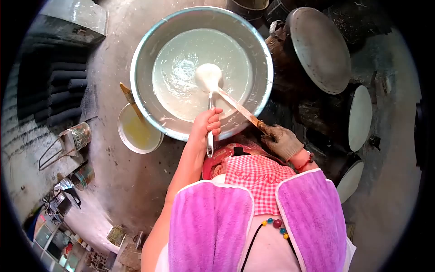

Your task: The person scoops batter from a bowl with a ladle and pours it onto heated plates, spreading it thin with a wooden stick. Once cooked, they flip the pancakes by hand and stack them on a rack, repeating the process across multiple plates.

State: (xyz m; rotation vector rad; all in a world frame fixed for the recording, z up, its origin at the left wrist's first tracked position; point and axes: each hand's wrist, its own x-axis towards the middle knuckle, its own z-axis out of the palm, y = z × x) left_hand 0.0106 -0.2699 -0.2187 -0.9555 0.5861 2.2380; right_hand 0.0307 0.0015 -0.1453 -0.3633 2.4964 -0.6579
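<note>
A large metal basin (136, 81) stands before me on a rounded clay surface, holding thin white batter (181, 81). My left hand (206, 123), bare, grips the handle of a metal ladle (208, 77). The ladle's bowl sits in the batter, coated white. My right hand (281, 140) wears a worn work glove and holds the end of a flat wooden stick (238, 106). The stick slants up over the basin's near rim, its tip close to the ladle's bowl.
A small bowl of yellow liquid (136, 132) with a wooden stick (129, 97) in it sits left of the basin. Round flat lids (319, 50) (360, 118) cover dark pots on the right. A glass jar (79, 136) and a tin (81, 176) stand at the left.
</note>
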